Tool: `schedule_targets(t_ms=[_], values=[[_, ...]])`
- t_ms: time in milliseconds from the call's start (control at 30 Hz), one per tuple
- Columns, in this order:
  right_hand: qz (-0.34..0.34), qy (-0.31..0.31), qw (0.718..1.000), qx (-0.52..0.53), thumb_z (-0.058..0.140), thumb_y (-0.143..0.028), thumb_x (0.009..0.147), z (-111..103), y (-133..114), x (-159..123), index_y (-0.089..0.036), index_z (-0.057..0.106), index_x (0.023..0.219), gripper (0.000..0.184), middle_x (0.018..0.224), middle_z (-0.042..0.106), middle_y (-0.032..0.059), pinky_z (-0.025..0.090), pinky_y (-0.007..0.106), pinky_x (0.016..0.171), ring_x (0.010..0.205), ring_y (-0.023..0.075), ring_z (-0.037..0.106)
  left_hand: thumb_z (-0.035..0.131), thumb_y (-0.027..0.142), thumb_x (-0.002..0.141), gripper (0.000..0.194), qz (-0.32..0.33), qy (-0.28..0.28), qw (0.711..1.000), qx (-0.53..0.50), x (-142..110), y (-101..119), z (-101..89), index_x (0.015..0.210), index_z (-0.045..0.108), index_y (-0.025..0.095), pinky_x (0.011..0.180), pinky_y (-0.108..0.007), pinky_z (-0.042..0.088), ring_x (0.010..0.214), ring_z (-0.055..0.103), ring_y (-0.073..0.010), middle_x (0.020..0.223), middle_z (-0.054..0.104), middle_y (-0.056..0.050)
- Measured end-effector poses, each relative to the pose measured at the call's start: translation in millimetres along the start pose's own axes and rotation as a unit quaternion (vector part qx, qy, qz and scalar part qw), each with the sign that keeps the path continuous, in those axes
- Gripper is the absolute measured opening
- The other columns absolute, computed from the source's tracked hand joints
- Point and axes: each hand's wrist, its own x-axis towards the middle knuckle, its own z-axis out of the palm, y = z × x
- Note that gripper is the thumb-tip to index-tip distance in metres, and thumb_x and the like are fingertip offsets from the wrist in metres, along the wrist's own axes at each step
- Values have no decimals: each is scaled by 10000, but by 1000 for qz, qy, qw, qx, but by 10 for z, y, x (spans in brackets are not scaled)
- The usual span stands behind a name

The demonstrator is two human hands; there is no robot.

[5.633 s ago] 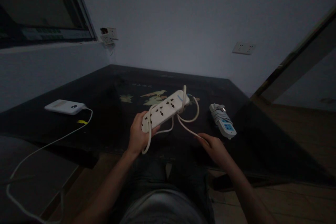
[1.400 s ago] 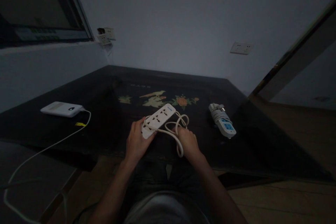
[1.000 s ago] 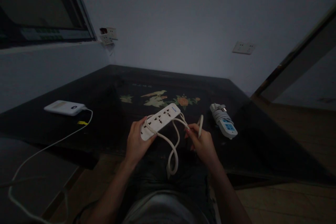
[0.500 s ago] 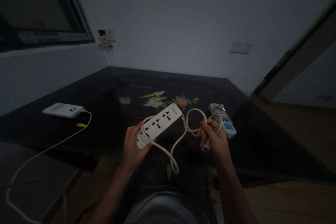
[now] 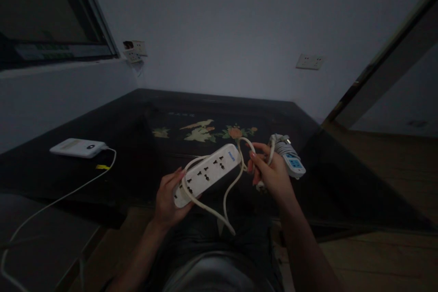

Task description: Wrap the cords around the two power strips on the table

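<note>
Power strip [image 5: 212,169], white, is held slantwise over the near side of the dark worktop [image 5: 342,191], its sockets facing up and its lettered end pointed away to the right. Behind, the worktop is met by a pale wall [image 5: 219,32], in which a double socket [image 5: 310,61] is set. The near left end of the strip is clamped in the left hand [image 5: 169,198], between fingers and thumb. By the right hand [image 5: 272,173] the white cord [image 5: 225,200] is pinched — thumb and fingers closed on it — and a slack loop is hung between the two hands. Just beyond the right hand a blue-socketed strip [image 5: 294,164] is seen, wrapped in its grey lead [image 5: 285,148]; whether it is touched cannot be told. Well apart, at the left, a white device [image 5: 78,148] is rested on the worktop, with a thin wire [image 5: 54,202] joined to its end. Near that wire a yellow tag [image 5: 102,167] is seen. Under the right fingers a small pale piece [image 5: 260,186] is half hidden — it cannot be made out.
</note>
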Motion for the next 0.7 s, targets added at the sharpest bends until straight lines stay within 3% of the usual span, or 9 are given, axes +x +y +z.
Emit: schedule_targets(t_ms=[133,367,500,700], values=[[-16,-10,999,-50,526,-374,855,-8,-74,-21,-133,576,1119,361,525,544,-70,305,148,294,297,59,460,718,297,725,731,6,16,1000,-4,-33,0,-18,1368,375,236,827,-410,522,1048,577,-288,1114,548,-106],[-27,6,999,-22,557,-379,860,-59,-35,-147,-150,582,1128,353,571,570,-61,358,162,316,321,60,487,754,340,700,686,-119,-10,992,-47,66,27,5,1303,453,211,816,-379,512,977,581,-243,1103,567,-80],[-24,44,999,2,593,-384,840,-112,24,-202,-154,589,1111,355,559,586,-57,364,176,322,313,69,494,776,330,680,659,-122,-21,990,-66,221,64,-31,1269,502,218,845,-370,500,986,589,-235,1110,593,-70],[-14,100,994,49,629,-375,812,-149,84,-227,-151,600,1072,345,526,586,-57,342,171,328,297,65,474,855,304,543,818,-213,53,960,-175,371,192,-32,1261,476,205,834,-346,529,967,636,-234,1095,629,-63]])
